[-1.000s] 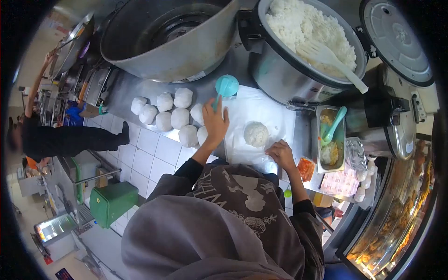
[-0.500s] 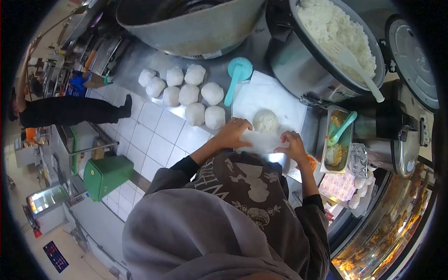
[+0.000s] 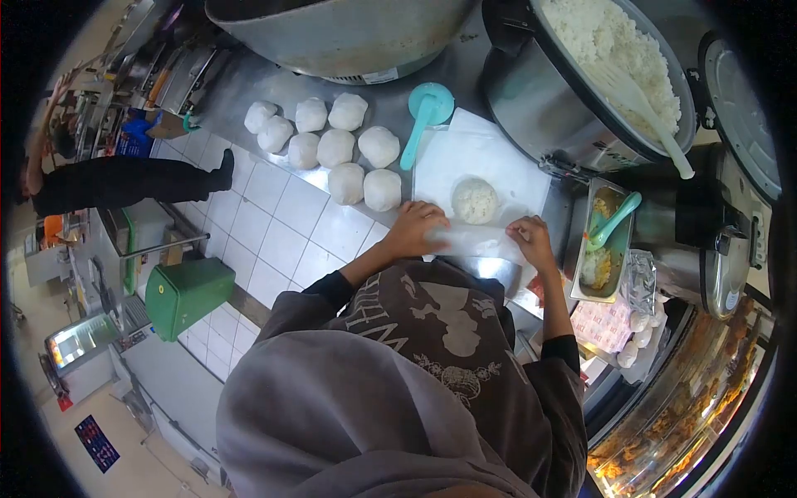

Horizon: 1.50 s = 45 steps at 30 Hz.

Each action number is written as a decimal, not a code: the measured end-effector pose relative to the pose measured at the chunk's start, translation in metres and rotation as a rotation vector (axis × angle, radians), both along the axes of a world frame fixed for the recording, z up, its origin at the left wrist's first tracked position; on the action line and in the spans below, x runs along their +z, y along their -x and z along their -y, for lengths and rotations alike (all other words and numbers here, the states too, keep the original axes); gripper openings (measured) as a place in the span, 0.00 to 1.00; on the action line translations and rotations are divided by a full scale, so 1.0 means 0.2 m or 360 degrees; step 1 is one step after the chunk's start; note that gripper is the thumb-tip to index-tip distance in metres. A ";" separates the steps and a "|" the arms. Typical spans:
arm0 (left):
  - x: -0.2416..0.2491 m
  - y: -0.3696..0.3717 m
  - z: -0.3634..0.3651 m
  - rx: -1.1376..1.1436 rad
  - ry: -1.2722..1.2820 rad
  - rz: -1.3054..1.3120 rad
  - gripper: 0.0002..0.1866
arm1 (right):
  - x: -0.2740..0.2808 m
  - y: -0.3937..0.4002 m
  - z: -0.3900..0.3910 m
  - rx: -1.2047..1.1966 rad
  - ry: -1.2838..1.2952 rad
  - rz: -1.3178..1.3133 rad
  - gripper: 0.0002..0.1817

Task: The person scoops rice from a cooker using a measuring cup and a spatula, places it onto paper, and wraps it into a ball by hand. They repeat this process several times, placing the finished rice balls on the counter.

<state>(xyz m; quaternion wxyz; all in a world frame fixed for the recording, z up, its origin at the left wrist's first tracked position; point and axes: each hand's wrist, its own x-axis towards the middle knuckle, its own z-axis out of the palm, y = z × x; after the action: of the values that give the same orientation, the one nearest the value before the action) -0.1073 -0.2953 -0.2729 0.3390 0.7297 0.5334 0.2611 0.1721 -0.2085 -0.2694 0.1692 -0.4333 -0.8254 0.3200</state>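
A rounded mound of white rice [image 3: 476,201] sits on the white wrapping paper [image 3: 440,166] on the steel counter. My left hand [image 3: 415,230] is closed on the left side of the paper's near edge, which is lifted and folded up beside the rice. My right hand [image 3: 533,241] pinches the right end of that same edge between thumb and fingers. Just left of the paper lies a turquoise rice paddle [image 3: 422,124] with a round head. Several wrapped white rice balls [image 3: 336,147] stand grouped farther left.
A large rice cooker [image 3: 531,108] holds rice and a white paddle [image 3: 639,112]. A big metal pot [image 3: 349,50] stands at the back. To the right is a steel tray [image 3: 610,274] of filling with a turquoise spoon [image 3: 614,222]. Another person [image 3: 124,181] stands at far left.
My right hand has moved slightly right and up, its fingers now pinching the paper's end. The folded paper edge looks stretched more level between my hands. The rice mound stays put.
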 end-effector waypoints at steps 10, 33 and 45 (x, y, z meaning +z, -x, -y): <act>-0.04 0.06 -0.09 0.0279 -0.0059 0.0483 0.08 | 0.13 0.04 0.03 0.0057 0.0228 -0.0262 0.24; -0.18 -0.10 -0.07 0.0544 -0.0720 -0.0743 0.16 | -0.09 0.01 0.25 -0.1029 0.0015 0.0367 0.09; -0.10 -0.20 -0.06 -0.0618 -0.0913 -0.0814 0.27 | -0.04 0.27 -0.36 -0.0194 -0.0097 0.0600 0.20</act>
<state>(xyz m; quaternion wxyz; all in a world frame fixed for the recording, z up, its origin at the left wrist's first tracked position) -0.0669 -0.2842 -0.2933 0.0221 0.9225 0.3587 0.1409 0.1184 -0.1369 -0.2783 0.0437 -0.5293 -0.8241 0.1971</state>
